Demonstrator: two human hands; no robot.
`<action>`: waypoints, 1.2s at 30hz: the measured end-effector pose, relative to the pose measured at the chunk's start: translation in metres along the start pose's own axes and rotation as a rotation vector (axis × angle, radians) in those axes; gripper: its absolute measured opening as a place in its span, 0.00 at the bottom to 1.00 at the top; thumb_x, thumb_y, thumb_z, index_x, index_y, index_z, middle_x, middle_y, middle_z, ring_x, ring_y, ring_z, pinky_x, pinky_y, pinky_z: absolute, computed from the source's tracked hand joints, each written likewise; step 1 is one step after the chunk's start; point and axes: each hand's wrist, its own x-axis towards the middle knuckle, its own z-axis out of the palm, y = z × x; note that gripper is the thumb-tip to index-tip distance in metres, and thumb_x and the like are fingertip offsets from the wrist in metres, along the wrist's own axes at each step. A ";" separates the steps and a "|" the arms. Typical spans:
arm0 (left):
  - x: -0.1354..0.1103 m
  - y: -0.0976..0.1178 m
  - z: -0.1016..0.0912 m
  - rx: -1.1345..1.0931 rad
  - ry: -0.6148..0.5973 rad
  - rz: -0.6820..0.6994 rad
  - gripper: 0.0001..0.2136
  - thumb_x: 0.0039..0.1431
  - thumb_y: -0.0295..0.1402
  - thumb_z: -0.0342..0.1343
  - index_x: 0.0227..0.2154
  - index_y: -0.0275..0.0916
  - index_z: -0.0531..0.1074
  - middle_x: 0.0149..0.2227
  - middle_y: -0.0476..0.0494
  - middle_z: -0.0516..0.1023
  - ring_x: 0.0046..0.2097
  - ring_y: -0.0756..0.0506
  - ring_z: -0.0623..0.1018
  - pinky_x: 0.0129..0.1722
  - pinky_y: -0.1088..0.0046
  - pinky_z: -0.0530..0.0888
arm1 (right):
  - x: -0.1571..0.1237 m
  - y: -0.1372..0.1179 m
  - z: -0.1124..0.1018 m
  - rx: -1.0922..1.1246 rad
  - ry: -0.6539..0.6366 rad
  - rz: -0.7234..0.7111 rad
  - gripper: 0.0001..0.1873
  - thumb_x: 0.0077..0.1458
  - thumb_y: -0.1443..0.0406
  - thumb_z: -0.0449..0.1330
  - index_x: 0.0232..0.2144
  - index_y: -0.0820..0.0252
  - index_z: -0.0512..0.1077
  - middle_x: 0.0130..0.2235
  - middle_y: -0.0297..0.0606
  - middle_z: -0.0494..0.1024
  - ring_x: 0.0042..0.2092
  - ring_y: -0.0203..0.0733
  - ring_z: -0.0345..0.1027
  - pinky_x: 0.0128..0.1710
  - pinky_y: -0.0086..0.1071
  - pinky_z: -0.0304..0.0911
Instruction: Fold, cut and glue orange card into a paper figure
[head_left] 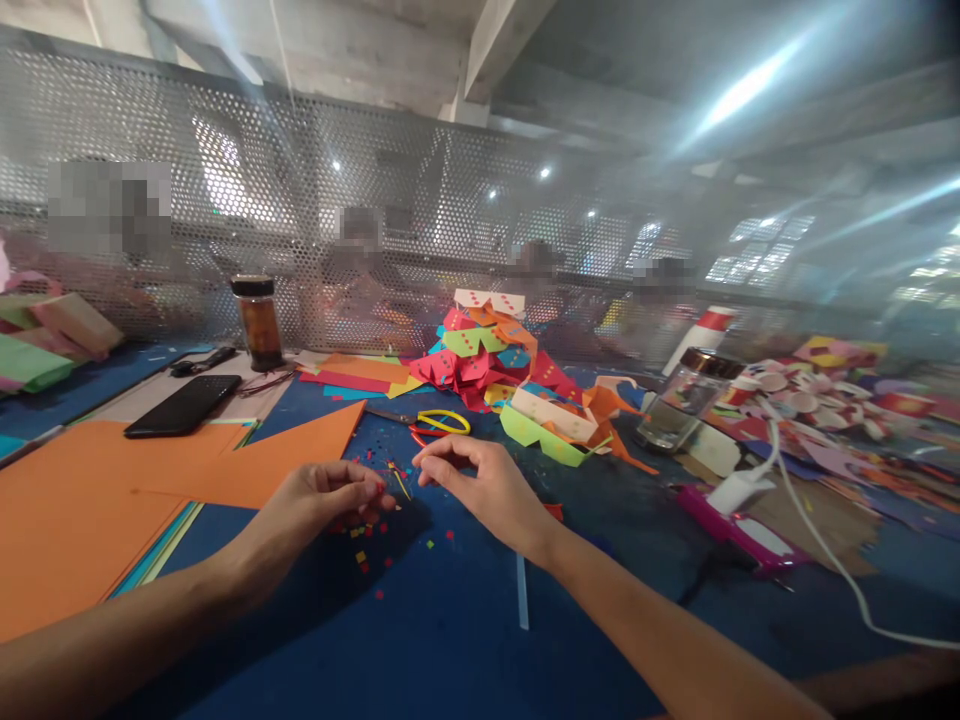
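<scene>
The paper sliver (400, 481), pinched in the closed fingertips of your left hand (322, 503) just above the blue table cover (450, 640), looks feather-light, limp and easily creased, so hold it lightly near its end; your right hand (484, 485) curls just beside it, and I cannot tell whether it grips anything, with scissors (439, 424) beyond.

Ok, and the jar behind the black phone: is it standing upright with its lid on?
Upright and shut. The jar stands on its base behind the black phone, its dark lid sits level on top, and amber contents show inside.
</scene>
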 end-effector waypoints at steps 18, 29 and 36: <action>0.000 0.001 0.004 0.016 -0.002 -0.002 0.19 0.42 0.49 0.71 0.26 0.39 0.77 0.28 0.45 0.83 0.28 0.49 0.74 0.31 0.73 0.67 | -0.004 0.013 0.010 -0.444 0.061 -0.412 0.02 0.61 0.67 0.63 0.38 0.57 0.75 0.41 0.39 0.79 0.46 0.42 0.73 0.50 0.37 0.67; 0.001 -0.003 0.007 0.066 -0.020 0.042 0.15 0.42 0.46 0.70 0.23 0.38 0.78 0.23 0.47 0.78 0.27 0.49 0.74 0.31 0.73 0.69 | -0.011 0.007 0.018 -0.454 -0.024 -0.503 0.04 0.60 0.67 0.66 0.38 0.57 0.74 0.40 0.37 0.79 0.45 0.42 0.72 0.50 0.37 0.64; -0.001 -0.004 0.009 0.088 -0.033 0.056 0.16 0.42 0.46 0.69 0.23 0.39 0.78 0.26 0.43 0.82 0.28 0.47 0.76 0.31 0.72 0.70 | -0.011 0.010 0.017 -0.507 -0.012 -0.512 0.02 0.62 0.67 0.63 0.37 0.57 0.73 0.40 0.38 0.80 0.44 0.43 0.73 0.49 0.39 0.64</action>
